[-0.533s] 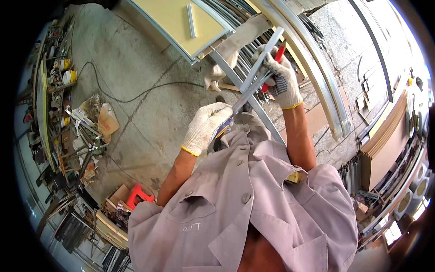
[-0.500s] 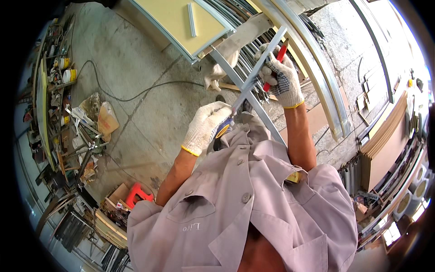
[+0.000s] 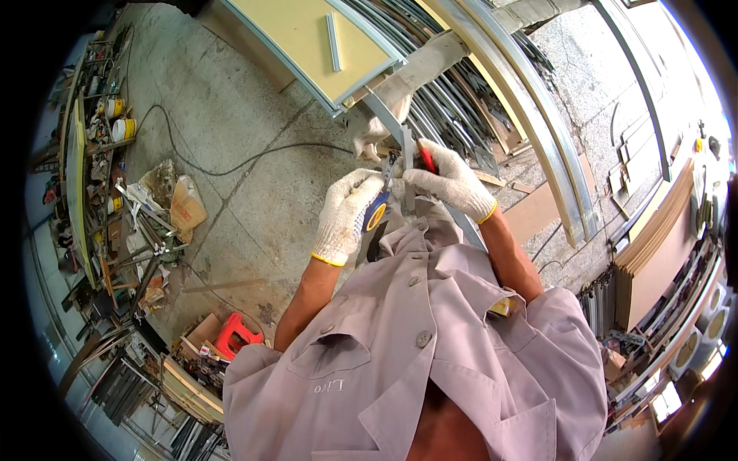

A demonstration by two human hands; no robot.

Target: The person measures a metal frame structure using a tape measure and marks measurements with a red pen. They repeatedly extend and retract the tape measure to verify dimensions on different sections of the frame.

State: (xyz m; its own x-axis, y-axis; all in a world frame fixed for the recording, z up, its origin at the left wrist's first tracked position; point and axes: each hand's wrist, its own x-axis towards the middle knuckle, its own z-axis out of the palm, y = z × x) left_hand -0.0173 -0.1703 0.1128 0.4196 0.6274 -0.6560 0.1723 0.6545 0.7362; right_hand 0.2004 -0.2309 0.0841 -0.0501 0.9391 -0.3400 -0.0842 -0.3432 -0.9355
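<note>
Clock: read from centre of view.
Grey shirt [image 3: 407, 338]: fills 6 o'clock, nearest.
Left hand [image 3: 344, 219]: gloved, sits just off centre toward 10; fingers closed round blue-and-yellow tape measure [image 3: 375, 213].
Tape measure: lies at centre, against inner side of left glove.
Right hand [image 3: 453, 183]: gloved, at 2; clamped on red pen-shaped tool [image 3: 427, 157], fingertips at grey metal strip [image 3: 408, 154].
Metal strip: stands between both gloves, toward 1, crossing over longer grey bar [image 3: 384, 114].
Yellow panel [image 3: 284, 31]: grey-edged, between 11 and 12; carries short pale strip [image 3: 334, 42].
Metal rods [image 3: 453, 100]: bundled lengthwise at 1.
Long metal channels [image 3: 530, 115]: run side by side, toward 2.
Black cable [image 3: 254, 158]: snakes over concrete floor [image 3: 254, 215] at 10.
Red-handled tool [image 3: 237, 336]: rests at 8.
Brown boards [image 3: 653, 238]: stacked at 3.
Yellow-and-white tubs [image 3: 123, 129]: shelved near 10, far side.
</note>
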